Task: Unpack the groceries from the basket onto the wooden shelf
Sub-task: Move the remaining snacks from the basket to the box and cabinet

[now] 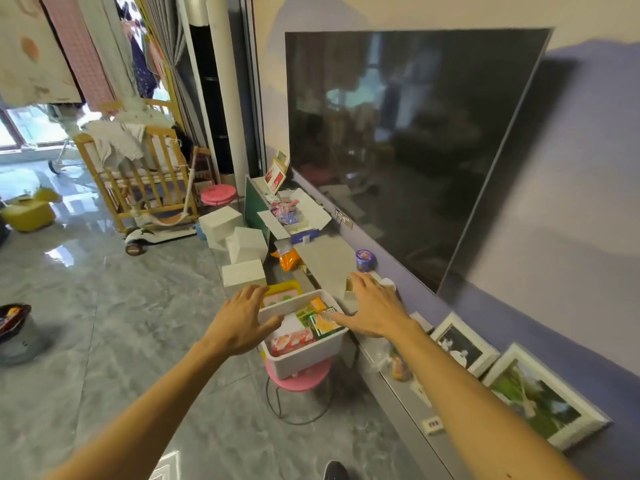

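The shelf (325, 258) stretches beyond the right hand (374, 306). The basket (304, 358) sits between both hands, brimming with packets (294, 339). The left hand (242, 320) and the right are spread wide, gripping nothing. A purple cup (364, 259) stands past the right fingertips, so the job looks barely started.

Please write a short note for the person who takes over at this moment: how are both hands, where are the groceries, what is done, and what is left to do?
Left hand: open, fingers spread at the left rim of the basket, holding nothing.
Right hand: open over the right rim, holding nothing.
The basket stands on a pink stool beside the shelf. It holds a red-and-white packet, a green packet and more.
Done: a purple cup stands on the shelf, perhaps unpacked already.
Left: nearly all the basket's contents.
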{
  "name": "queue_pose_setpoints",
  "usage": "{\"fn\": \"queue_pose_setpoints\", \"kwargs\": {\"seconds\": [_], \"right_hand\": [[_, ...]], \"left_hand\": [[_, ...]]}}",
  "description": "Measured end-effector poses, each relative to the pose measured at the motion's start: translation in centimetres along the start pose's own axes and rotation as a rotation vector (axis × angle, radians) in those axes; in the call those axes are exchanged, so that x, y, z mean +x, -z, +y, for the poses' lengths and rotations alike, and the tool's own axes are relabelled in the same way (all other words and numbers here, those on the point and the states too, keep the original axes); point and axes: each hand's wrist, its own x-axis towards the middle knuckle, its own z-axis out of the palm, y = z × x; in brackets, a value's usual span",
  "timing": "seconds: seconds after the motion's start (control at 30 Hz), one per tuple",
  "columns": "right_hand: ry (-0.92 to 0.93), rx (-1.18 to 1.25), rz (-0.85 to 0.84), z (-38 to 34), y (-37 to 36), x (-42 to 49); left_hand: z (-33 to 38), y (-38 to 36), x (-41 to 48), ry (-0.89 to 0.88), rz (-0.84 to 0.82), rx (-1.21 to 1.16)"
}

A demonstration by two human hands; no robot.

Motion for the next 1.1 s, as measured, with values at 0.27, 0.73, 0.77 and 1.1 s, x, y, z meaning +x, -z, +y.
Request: {"fn": "queue_pose_setpoints", "kwargs": {"seconds": [0.27,0.73,0.77,1.1], "right_hand": [[-0.030,0.091,-0.116,5.9,-7.4,20.0],[-0.119,-0.050,-0.374,14.5,-33.4,43.9],[-0.125,-0.061,-0.377,15.2,-35.8,45.3],[-0.304,-0.211,-0.225,17.7,-52.3,50.2]], "left_hand": [[-3.7,-6.9,18.4,0.034,-0.141,-0.002],[-18.5,-34.5,36.9,0.098,-0.524,0.055],[-19.7,-36.9,37.7,0.093,-0.542,0.052],[-24.1,-51.1,37.6,0.066,-0.748,-0.014]]}}
